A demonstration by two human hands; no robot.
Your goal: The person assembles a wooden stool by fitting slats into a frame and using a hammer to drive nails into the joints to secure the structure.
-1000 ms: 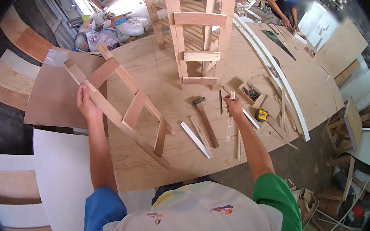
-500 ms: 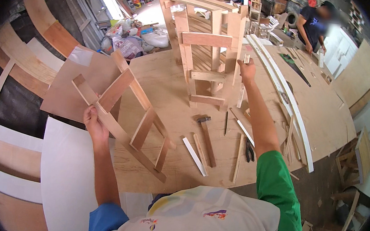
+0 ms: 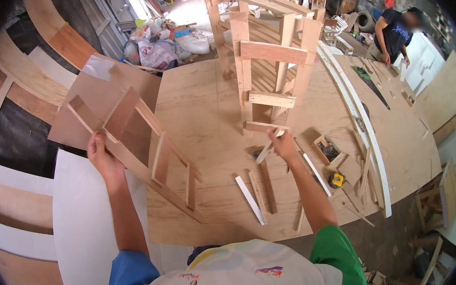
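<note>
My left hand [image 3: 105, 155] is closed on the side rail of a ladder-like wooden frame [image 3: 121, 114], which is tilted over the left part of the table. My right hand [image 3: 283, 146] pinches a short, light wood strip [image 3: 263, 154]. That strip slants just in front of the lowest crosspiece of a tall standing wooden frame structure [image 3: 274, 53]. Below it lies a hammer [image 3: 268, 187], its head partly hidden. Two thin strips, one a white strip [image 3: 250, 199], rest beside the hammer.
On the plywood table [image 3: 198, 106] sit a yellow tape measure [image 3: 336, 180], a small wooden box [image 3: 326, 149] of dark bits, a handsaw [image 3: 373, 88] and long curved white strips [image 3: 359, 119]. A co-worker [image 3: 395, 35] stands far right. Bent panels [image 3: 26, 73] lean at left.
My right hand has come down and nearer, from beside the standing structure's right upright to its foot, with the strip. The ladder-like frame in my left hand has shifted slightly left and turned.
</note>
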